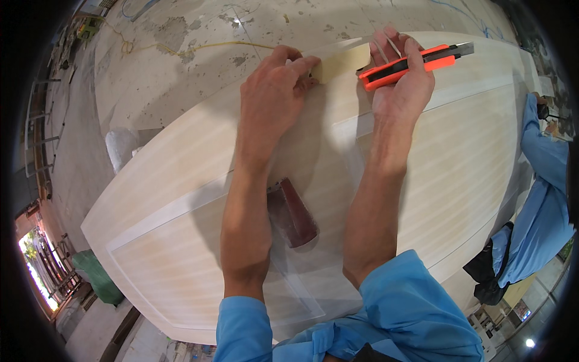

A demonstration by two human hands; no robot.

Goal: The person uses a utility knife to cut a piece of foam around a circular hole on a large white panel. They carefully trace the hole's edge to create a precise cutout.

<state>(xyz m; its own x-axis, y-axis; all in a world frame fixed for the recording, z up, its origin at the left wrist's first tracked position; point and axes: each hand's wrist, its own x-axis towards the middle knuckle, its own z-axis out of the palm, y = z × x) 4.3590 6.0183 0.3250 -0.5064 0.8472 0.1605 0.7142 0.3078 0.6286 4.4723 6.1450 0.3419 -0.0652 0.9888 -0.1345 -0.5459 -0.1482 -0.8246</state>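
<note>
In my right hand (401, 90), an orange and black utility knife (407, 66) lies across the palm, its blade out and pointing right. The fingers curl loosely about it. My left hand (274, 90) is closed, pinching the left end of a pale yellow sheet (344, 64) between thumb and fingers. That sheet stretches toward my right hand near the far edge of a large cream panel (181, 157). Whether the right fingers touch the sheet is unclear. A dark red, dusty sanding block (294, 214) rests on the panel between my forearms.
Whitish raised strips (175, 205) cross the panel. Another person in a blue shirt (543, 175) is at the right. On the left are a green sack (96, 276) and a clear plastic-wrapped bundle (120, 148). A yellow cord (211, 45) runs along the stained floor beyond.
</note>
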